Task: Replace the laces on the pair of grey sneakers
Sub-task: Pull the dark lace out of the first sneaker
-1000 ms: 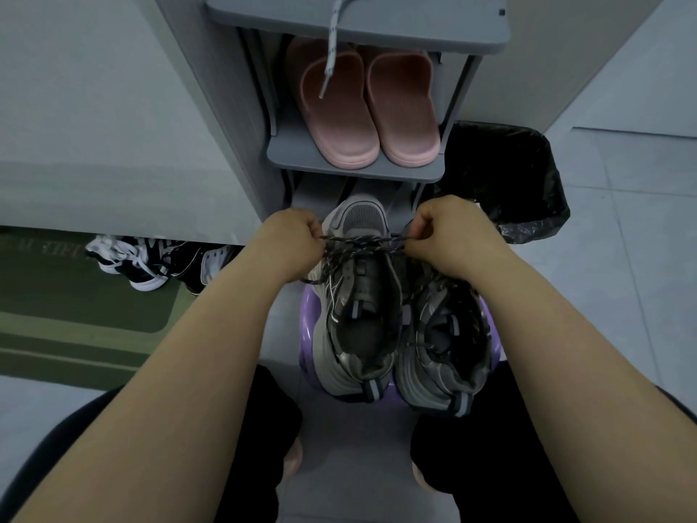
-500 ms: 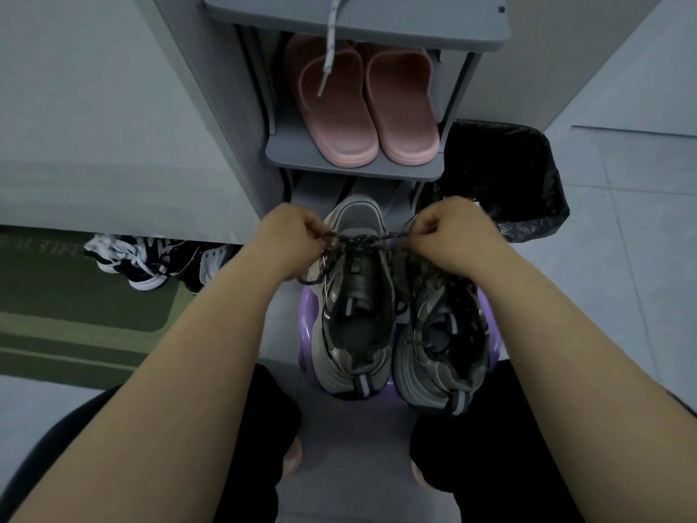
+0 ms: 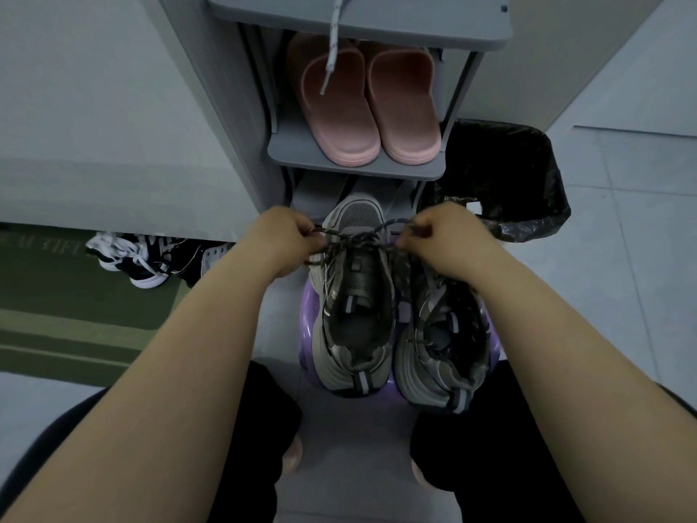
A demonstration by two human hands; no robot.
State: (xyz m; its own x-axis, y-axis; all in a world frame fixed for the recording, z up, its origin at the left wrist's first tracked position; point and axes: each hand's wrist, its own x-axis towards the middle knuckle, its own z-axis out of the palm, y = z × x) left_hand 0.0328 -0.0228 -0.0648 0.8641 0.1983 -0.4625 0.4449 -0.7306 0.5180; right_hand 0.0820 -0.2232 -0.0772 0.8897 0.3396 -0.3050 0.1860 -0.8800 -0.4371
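Pinched between the fingers of the left hand [image 3: 288, 235] and the right hand [image 3: 449, 235] is a dark speckled lace [image 3: 358, 235], stretched across the left of two grey sneakers [image 3: 356, 296]. Both sneakers are set side by side on a purple stool [image 3: 310, 315]. Two pink slippers [image 3: 366, 107] are seen on a grey shoe rack [image 3: 354, 168], with one pale lace [image 3: 333, 43] hanging above. One black bin [image 3: 505, 183] and pale floor tiles [image 3: 622, 220] are seen to the right.

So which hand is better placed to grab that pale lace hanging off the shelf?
Probably the left hand. The pale lace dangles over the left slipper, more directly above it. Both hands are pinching the dark lace, so one must let go first.
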